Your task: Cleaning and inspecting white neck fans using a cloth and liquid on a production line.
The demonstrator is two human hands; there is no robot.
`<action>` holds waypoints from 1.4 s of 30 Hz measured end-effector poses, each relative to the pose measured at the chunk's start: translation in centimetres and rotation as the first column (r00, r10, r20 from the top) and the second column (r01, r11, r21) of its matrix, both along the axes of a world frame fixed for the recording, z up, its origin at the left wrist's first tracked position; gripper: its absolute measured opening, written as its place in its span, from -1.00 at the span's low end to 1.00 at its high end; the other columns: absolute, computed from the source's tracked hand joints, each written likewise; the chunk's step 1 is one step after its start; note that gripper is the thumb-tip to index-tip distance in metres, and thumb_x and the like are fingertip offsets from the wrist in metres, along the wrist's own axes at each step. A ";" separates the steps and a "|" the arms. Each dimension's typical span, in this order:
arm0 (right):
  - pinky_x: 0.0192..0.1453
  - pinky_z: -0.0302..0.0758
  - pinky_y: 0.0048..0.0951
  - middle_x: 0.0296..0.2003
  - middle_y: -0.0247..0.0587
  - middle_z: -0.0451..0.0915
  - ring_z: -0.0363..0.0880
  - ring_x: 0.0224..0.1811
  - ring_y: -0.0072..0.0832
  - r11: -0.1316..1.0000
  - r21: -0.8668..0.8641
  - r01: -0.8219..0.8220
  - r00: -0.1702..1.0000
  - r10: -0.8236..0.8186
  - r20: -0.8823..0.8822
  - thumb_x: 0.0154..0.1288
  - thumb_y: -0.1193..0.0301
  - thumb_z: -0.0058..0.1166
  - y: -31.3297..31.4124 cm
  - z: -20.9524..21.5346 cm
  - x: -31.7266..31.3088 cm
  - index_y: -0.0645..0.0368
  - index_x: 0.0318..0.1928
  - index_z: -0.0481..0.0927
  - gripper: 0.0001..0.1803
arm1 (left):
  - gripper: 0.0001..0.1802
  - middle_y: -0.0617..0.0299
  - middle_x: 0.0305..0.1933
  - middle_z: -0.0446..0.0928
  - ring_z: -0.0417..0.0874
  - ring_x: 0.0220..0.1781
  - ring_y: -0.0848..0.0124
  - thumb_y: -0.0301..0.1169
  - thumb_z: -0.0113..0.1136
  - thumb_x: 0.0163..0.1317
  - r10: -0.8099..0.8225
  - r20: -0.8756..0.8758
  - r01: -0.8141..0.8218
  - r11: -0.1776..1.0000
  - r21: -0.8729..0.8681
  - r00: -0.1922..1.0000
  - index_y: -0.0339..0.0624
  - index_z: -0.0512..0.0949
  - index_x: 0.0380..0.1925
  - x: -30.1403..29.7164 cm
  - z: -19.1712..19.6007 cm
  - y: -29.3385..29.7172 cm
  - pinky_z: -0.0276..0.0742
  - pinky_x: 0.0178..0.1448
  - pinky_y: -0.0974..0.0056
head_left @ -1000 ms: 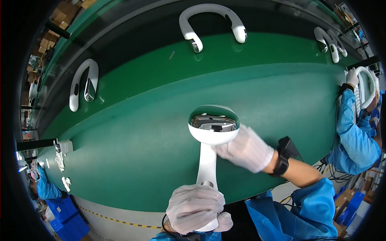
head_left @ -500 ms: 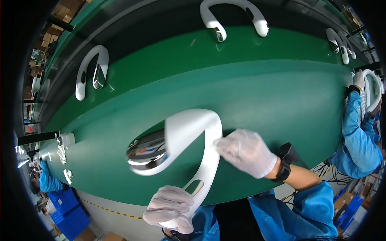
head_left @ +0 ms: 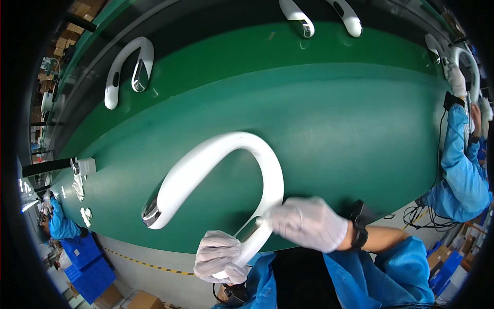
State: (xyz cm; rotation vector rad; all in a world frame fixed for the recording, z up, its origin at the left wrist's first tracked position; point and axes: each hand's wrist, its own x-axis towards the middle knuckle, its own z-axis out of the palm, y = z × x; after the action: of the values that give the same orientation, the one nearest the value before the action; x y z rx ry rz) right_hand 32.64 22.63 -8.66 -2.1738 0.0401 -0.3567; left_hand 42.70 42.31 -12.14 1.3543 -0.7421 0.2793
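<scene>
A white U-shaped neckband device (head_left: pixel 226 170) is held above the near edge of a green conveyor belt (head_left: pixel 329 129). Its lower end is enclosed by the gloved left hand (head_left: pixel 220 256), whose fingers are curled tightly around it; the left forearm is hidden below the frame. The gloved right hand (head_left: pixel 309 222) is laid against the right limb of the band, its fingers closed narrowly on the inner edge, with the wrist bent and a black wrist strap (head_left: pixel 358 232) worn above a blue sleeve. The device's long axis is run from lower right to upper centre, the curved bend pointed away from the person, and the free end with a shiny chrome cap (head_left: pixel 151 212) is directed down to the left. More white neckbands are laid on the belt at the far left (head_left: pixel 128 69) and the far top (head_left: pixel 319 15). At the right rim another neckband (head_left: pixel 471 67) is handled by a co-worker in blue (head_left: pixel 463 165). Brown cardboard boxes (head_left: pixel 128 299) are seen on the floor at lower left, beside a blue crate (head_left: pixel 90 268).
</scene>
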 end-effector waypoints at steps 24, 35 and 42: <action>-0.18 0.72 -0.33 -0.26 -0.16 0.75 0.81 -0.27 -0.29 0.960 0.273 0.070 0.997 -0.075 0.008 0.46 0.42 0.34 6.0 1.9 2.2 0.15 0.00 0.71 -0.82 | -0.74 0.33 -0.43 0.68 0.73 -0.41 0.31 -0.39 0.49 0.08 -0.157 0.324 0.150 0.988 0.047 0.933 -0.11 0.55 -0.35 2.6 2.0 1.8 0.57 -0.37 0.22; -0.19 0.70 -0.32 -0.20 -0.19 0.73 0.75 -0.31 -0.23 0.975 0.149 0.164 0.986 -0.166 0.001 0.42 0.44 0.32 6.8 0.1 5.0 0.13 -0.03 0.71 -0.84 | -0.72 -0.06 -0.02 0.73 0.79 -0.07 0.10 -0.42 0.24 0.36 -0.331 0.289 0.324 0.943 0.073 0.898 -0.36 0.64 -0.01 6.2 0.9 4.3 0.72 -0.02 0.03; -0.24 0.69 -0.31 -0.23 -0.21 0.72 0.74 -0.36 -0.28 0.931 0.334 0.146 0.988 -0.154 -0.003 0.47 0.50 0.27 9.7 2.3 5.7 0.17 0.04 0.64 -0.81 | -0.76 -0.07 -0.06 0.73 0.81 -0.11 0.11 -0.44 0.23 0.39 -0.355 0.342 0.375 0.927 0.007 0.870 -0.37 0.65 -0.05 10.4 1.4 5.3 0.74 -0.04 0.04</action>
State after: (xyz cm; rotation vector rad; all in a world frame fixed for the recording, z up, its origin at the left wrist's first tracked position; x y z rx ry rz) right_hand 38.31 32.32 -6.33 -1.8337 0.2387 -0.4293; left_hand 53.12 47.61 -10.79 1.0906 -1.2519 0.2305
